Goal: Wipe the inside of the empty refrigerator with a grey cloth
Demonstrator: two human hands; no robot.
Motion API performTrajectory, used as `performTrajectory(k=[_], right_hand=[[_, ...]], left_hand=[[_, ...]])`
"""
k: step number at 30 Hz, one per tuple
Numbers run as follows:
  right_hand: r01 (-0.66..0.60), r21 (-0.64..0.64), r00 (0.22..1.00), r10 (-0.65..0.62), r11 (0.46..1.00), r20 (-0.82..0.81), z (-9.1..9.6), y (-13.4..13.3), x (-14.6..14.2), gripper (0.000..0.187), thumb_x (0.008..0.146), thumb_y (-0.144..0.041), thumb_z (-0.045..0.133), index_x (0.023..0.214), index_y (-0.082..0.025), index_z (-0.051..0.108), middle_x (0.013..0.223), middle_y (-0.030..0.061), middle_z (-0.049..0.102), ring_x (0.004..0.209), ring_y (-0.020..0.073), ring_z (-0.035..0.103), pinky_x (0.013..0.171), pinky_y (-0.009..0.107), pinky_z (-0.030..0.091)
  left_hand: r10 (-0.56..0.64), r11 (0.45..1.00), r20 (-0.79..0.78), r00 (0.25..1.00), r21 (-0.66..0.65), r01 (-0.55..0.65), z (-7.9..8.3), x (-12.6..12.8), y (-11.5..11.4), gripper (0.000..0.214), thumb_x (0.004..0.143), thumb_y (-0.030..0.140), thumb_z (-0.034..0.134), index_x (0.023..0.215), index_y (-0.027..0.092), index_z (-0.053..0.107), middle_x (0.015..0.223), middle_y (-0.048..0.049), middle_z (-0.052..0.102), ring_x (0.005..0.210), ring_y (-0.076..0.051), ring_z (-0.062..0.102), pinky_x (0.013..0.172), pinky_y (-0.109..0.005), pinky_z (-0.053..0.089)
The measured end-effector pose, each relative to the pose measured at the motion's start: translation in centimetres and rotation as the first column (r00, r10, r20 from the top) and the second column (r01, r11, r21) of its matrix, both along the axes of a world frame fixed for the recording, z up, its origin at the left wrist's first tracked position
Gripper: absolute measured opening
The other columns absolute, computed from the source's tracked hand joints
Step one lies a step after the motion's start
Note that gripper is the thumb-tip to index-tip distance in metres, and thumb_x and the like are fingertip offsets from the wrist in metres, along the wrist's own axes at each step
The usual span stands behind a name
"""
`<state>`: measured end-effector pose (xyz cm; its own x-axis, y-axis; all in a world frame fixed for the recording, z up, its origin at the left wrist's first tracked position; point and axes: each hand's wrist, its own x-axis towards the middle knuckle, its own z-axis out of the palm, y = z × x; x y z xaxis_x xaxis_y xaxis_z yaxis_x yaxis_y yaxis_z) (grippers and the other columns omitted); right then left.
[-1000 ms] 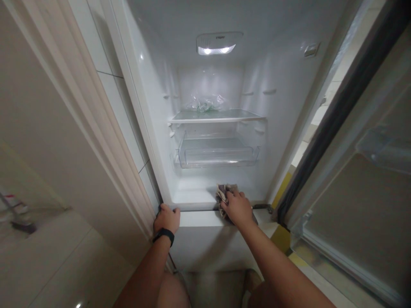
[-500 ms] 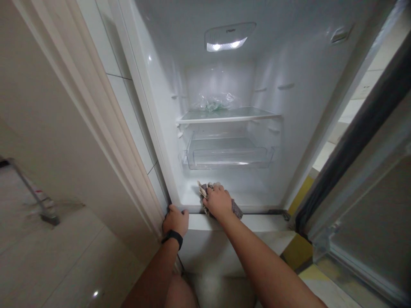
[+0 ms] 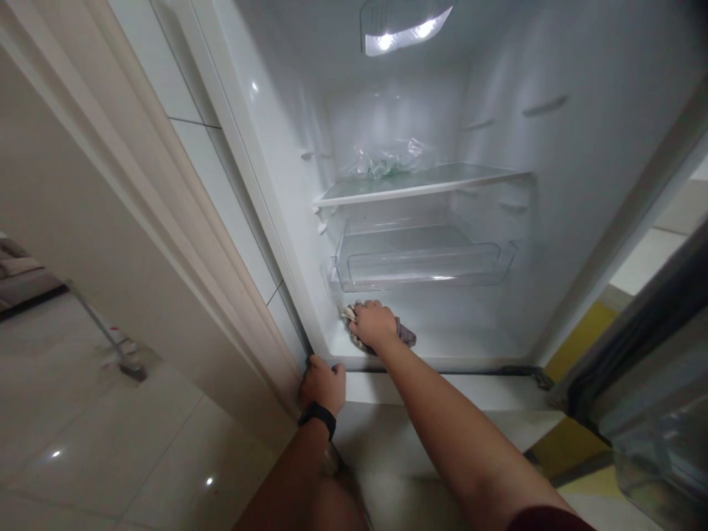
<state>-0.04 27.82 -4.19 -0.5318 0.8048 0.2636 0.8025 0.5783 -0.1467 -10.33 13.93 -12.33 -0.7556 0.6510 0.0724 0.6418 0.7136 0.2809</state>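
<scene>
With the fingers of my right hand (image 3: pixel 375 323) curled over a crumpled patterned cloth (image 3: pixel 408 337), I hold it against the refrigerator's inner floor (image 3: pixel 464 324), just below the middle of the frame. My left hand (image 3: pixel 322 385), lower and left of it, rests at the fridge's front corner, though I can't tell how tightly its fingers close. Above the cloth sits a clear drawer (image 3: pixel 425 267), under a glass shelf (image 3: pixel 453 177) bearing crumpled clear plastic (image 3: pixel 394 158).
</scene>
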Motion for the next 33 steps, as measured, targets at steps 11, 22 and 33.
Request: performTrajectory(k=[11, 22, 33], right_hand=[[-0.209, 0.000, 0.978, 0.208, 0.978, 0.031, 0.8, -0.5, -0.8, 0.039, 0.095, -0.049, 0.051, 0.114, -0.024, 0.075, 0.126, 0.0109, 0.070, 0.120, 0.0294, 0.057, 0.097, 0.042, 0.048], [-0.457, 0.000, 0.888, 0.456, 0.890, 0.062, 1.3, -4.3, 1.8, 0.034, 0.091, -0.054, 0.059, 0.102, -0.027, 0.077, 0.107, 0.0042, 0.072, 0.104, 0.0258, 0.057, 0.089, 0.036, 0.046], [-0.384, -0.026, 0.922, 0.385, 0.923, 0.034, 0.7, -2.9, 9.3, 0.033, 0.094, -0.050, 0.056, 0.103, -0.025, 0.076, 0.111, 0.0063, 0.071, 0.101, 0.0241, 0.055, 0.092, 0.034, 0.041]], left_hand=[[0.011, 1.000, 0.002, 1.000, -0.006, -0.011, 0.0, -0.1, 0.0, 0.040, 0.094, 0.044, 0.048, 0.119, 0.013, 0.052, 0.098, -0.0186, 0.076, 0.095, -0.033, 0.076, 0.074, -0.038, 0.053], [-0.013, 1.000, 0.046, 0.999, 0.007, 0.013, 0.0, -0.3, -0.1, 0.040, 0.094, 0.048, 0.047, 0.120, 0.017, 0.048, 0.105, -0.0179, 0.076, 0.098, -0.034, 0.075, 0.078, -0.040, 0.054], [-0.021, 1.000, 0.039, 0.999, 0.013, 0.020, 0.2, -0.2, -0.3, 0.041, 0.095, 0.048, 0.045, 0.120, 0.016, 0.048, 0.100, -0.0178, 0.077, 0.097, -0.036, 0.075, 0.078, -0.043, 0.055]])
